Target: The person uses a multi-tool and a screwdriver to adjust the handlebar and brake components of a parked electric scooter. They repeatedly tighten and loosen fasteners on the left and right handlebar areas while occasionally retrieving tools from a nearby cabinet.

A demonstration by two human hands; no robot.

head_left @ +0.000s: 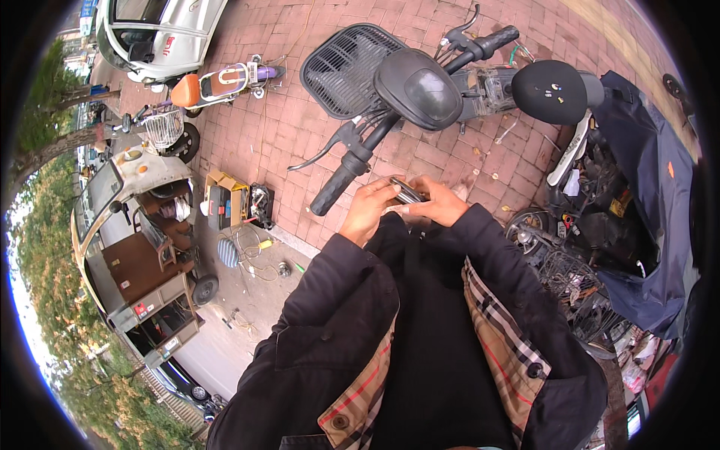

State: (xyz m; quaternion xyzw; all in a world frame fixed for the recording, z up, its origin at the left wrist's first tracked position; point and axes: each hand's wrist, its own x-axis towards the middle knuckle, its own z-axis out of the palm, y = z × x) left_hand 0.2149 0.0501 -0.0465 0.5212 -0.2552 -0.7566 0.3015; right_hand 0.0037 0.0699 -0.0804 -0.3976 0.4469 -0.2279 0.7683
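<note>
Close in front of my body, both hands hold a small dark, flat thing with a shiny edge (407, 192); its exact kind is too small to make out. Around its left end my left hand (365, 209) is closed, with the thumb lying near its top. My right hand (441, 202) grips the other end. Just beyond my hands stands an electric scooter (427, 88) with a dark front cover. Its left handlebar grip (334, 189) is nearest to my left hand. A wire basket (346, 69) and a round black seat (550, 91) belong to it.
Left of me, open cartons (238, 199) and a blue striped bundle (227, 253) lie among cables. Further left stands an open-sided three-wheeler (142, 259); a purple scooter (259, 73) is behind. On the right, a dark tarp (637, 142) hangs beside heaped vehicle parts (600, 217).
</note>
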